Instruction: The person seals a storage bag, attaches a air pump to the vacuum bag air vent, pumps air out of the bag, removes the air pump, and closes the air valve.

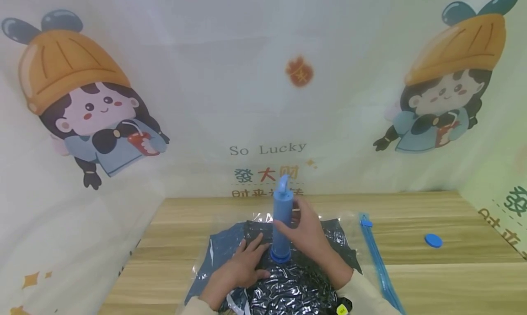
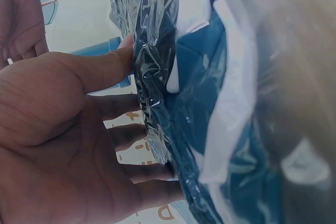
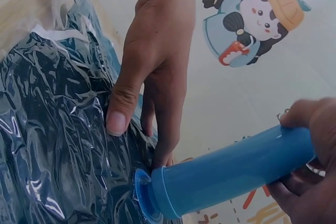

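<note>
A blue hand pump [image 1: 282, 221] stands upright on the round valve [image 1: 280, 256] of a clear vacuum storage bag [image 1: 288, 285]. Dark, wrinkled fabric fills the bag, and the plastic clings to it. Fingers and thumb of my right hand [image 1: 310, 232] grip the pump's barrel; in the right wrist view that hand [image 3: 323, 153] is partly cut off. With fingers spread, my left hand [image 1: 240, 265] presses on the bag just left of the valve. The left wrist view shows its palm [image 2: 68, 145] and fingertips against the plastic. The pump's handle [image 1: 284, 183] sits close to the barrel top.
A round blue cap [image 1: 433, 241] lies on the wooden table [image 1: 465, 285] to the right. Along the bag's right edge runs a blue zip strip with a slider [image 1: 365, 222]. A printed cloth [image 1: 206, 100] hangs behind the table.
</note>
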Action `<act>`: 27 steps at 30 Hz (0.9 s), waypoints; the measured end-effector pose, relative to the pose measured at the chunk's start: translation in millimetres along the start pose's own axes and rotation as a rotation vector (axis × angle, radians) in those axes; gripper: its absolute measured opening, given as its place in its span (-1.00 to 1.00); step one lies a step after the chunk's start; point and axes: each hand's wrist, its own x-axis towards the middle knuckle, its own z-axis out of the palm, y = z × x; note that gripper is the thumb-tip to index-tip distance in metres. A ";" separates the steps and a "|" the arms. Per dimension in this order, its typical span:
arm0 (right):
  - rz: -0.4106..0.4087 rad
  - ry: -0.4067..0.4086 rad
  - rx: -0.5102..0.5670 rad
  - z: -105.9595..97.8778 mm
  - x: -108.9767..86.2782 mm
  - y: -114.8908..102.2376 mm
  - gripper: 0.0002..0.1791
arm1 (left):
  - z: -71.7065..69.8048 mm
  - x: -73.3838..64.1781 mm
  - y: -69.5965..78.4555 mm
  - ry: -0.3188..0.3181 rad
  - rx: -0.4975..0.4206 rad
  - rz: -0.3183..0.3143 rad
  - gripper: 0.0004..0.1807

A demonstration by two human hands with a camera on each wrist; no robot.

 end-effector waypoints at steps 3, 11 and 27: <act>-0.002 -0.050 0.061 -1.2 -0.9 2.9 -0.33 | 0.8 -0.4 -0.6 0.002 0.000 0.002 -0.23; 0.036 -0.072 0.029 1.4 -1.9 1.0 -0.17 | 0.7 0.0 -1.8 0.004 -0.003 0.005 -0.23; 0.059 0.077 -0.072 10.9 0.9 3.4 -0.22 | 0.7 -0.7 -2.6 0.003 -0.004 0.023 -0.24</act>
